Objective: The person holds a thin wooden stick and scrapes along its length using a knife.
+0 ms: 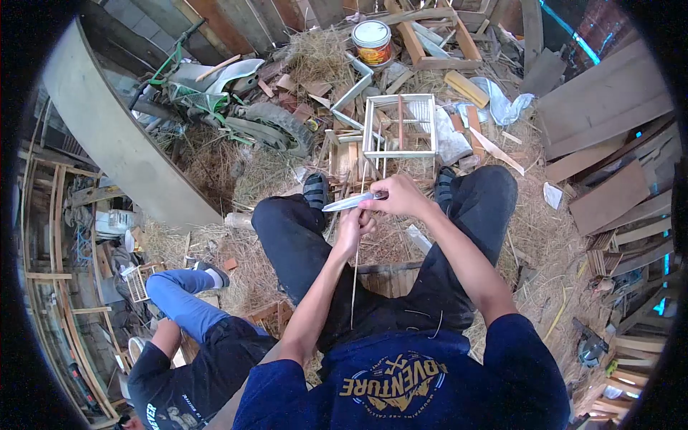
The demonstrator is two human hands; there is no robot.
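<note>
My right hand (pixel 396 197) is closed round the dark handle of a knife (pixel 349 203), whose pale blade points left across my lap. Just below the blade, my left hand (pixel 350 231) is closed round a long thin strip (pixel 354 287) that hangs down towards my waist. The strip also runs up past the knife, and the blade lies against or very near it. Both hands are close together between my knees. Beyond them stands a small white-edged wooden frame (pixel 399 153).
A co-worker in blue trousers (pixel 188 304) sits at the lower left. A motorcycle wheel (pixel 276 129), a curved board (pixel 118 136) and a paint can (pixel 373 43) lie ahead. Planks (pixel 613 197) lean at the right. Straw and wood scraps cover the ground.
</note>
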